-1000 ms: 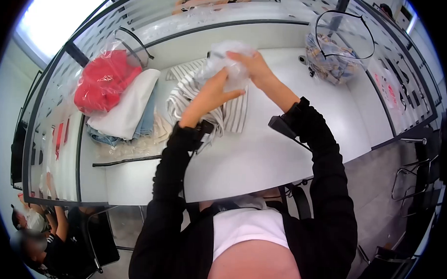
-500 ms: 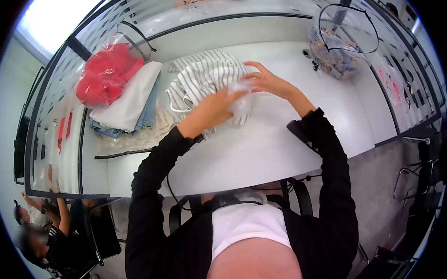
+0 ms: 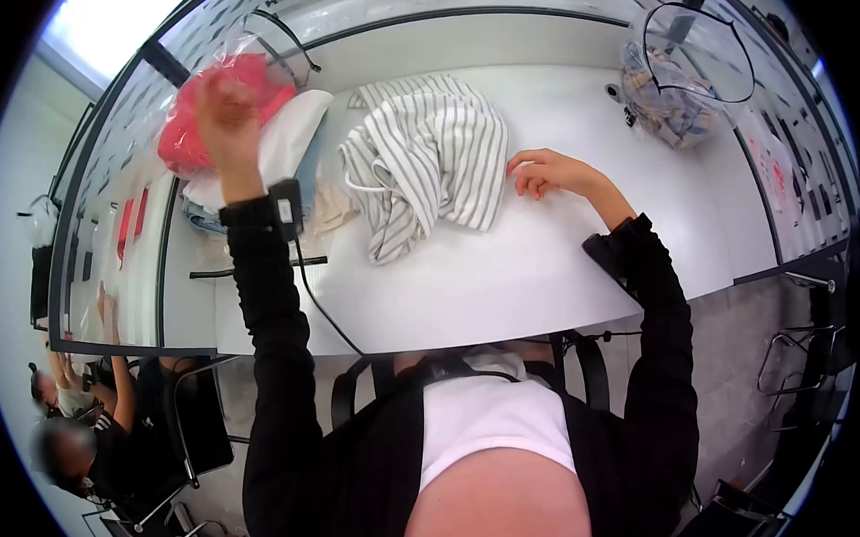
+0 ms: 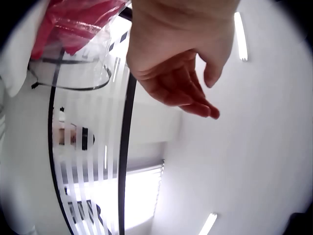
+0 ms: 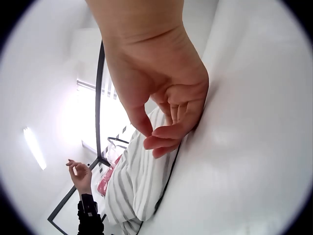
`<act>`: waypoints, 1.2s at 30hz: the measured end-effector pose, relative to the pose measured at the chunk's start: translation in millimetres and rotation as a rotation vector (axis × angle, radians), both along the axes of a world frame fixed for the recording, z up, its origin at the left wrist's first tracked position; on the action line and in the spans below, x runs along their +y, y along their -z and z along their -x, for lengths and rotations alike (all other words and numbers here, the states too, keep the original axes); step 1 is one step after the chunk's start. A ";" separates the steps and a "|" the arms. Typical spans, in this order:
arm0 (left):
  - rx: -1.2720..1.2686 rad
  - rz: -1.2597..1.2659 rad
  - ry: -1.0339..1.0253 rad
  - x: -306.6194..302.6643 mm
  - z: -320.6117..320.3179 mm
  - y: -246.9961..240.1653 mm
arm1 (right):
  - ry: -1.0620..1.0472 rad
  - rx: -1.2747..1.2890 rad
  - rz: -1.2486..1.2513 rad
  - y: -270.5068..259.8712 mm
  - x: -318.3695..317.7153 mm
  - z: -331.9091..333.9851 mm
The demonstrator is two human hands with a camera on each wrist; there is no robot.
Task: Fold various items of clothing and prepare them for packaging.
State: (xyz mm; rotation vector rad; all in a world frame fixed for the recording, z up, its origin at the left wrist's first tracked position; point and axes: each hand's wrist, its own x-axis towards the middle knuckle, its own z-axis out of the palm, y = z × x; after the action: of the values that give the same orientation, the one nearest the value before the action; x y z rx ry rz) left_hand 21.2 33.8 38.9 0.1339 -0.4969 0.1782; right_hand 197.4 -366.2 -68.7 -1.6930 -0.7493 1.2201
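A white and grey striped garment [image 3: 424, 155] lies bunched on the white table, with a white drawstring loop on its left part. Just right of it, my right hand [image 3: 558, 174] hovers low with loosely bent fingers and holds nothing. The right wrist view shows its fingertips [image 5: 161, 147] close beside the striped cloth [image 5: 134, 181]. My left hand [image 3: 228, 129] is blurred and raised in front of a red garment [image 3: 184, 132] in a clear bag. In the left wrist view this hand [image 4: 181, 63] has relaxed, slightly curled fingers around nothing.
White [image 3: 293, 131] and blue folded clothes lie beneath the red bundle at the left. A black strip [image 3: 259, 268] lies near the front left. At the back right stands a clear bag of patterned cloth [image 3: 673, 102]. Striped glass partitions edge the table; a cable hangs from the left wrist.
Both hands held crumpled clear plastic over the striped garment; it has gone from there and shows in neither hand now. My left hand has swung left and up; the right moved slightly right.
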 end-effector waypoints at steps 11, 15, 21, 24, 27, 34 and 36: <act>0.418 -0.944 -0.696 -50.4 -8.4 44.7 | 0.131 -0.734 -0.332 -14.0 57.2 49.6; 0.391 -0.938 -0.657 -51.4 -15.6 67.1 | 0.015 -0.981 -0.425 -9.6 92.3 89.8; 0.547 -1.224 -0.617 -55.9 -28.0 94.1 | 0.107 -0.759 -0.371 -2.8 100.1 60.6; 0.401 -1.698 -0.569 -82.0 -16.9 78.5 | 0.238 -0.210 -0.410 -17.6 68.9 22.4; 0.224 -2.205 -0.756 -83.2 -19.0 96.8 | 0.657 0.198 -0.644 -50.0 22.0 -1.4; 0.501 -2.067 -0.790 -65.1 -20.9 109.9 | 1.332 -0.103 -0.763 -40.3 -130.0 -77.2; 0.482 -1.973 -0.881 -59.8 -14.5 92.1 | 1.237 -0.382 -0.594 -8.1 -175.0 -86.2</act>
State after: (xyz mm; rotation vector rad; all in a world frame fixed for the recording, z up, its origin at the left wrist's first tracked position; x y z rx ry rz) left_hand 35.7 -26.0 -53.2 2.2864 0.0784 0.4402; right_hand 283.6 -541.2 -60.6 -1.4283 -0.1169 -0.1802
